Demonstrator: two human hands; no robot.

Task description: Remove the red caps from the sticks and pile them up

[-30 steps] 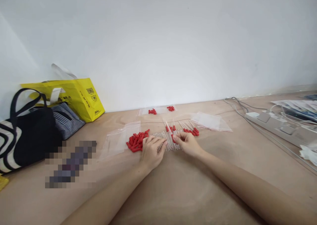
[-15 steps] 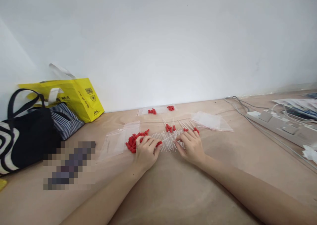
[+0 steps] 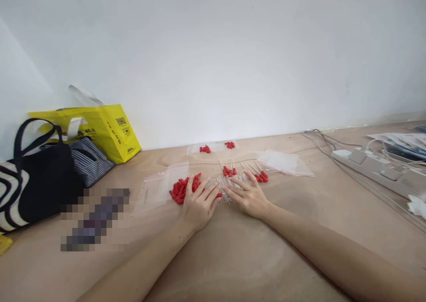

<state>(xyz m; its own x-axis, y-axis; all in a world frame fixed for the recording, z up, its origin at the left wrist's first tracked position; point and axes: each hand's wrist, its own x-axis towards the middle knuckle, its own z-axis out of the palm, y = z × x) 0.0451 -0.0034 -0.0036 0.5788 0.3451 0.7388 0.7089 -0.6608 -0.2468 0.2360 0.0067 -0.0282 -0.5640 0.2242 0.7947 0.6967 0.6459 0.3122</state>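
Note:
My left hand point(image 3: 199, 202) lies flat with fingers spread on the near left part of a row of thin clear tubes point(image 3: 222, 183) on the wooden table point(image 3: 233, 257). Its fingertips touch a pile of small red caps point(image 3: 181, 189). My right hand point(image 3: 248, 197) is also flat and open, its fingers resting on the right part of the same row. A few capped tubes point(image 3: 261, 176) lie just beyond my right hand, and more red caps point(image 3: 229, 171) sit behind the row.
Clear zip bags point(image 3: 160, 186) point(image 3: 285, 162) lie left and right of the pile; one at the back point(image 3: 213, 148) holds red caps. A yellow bag point(image 3: 106, 131) and black handbag point(image 3: 36, 182) stand far left. A power strip point(image 3: 376, 171) with cables lies right.
Both hands went from pinching at the tubes and caps to lying flat with fingers spread over the row. The right hand let go of the tube it held.

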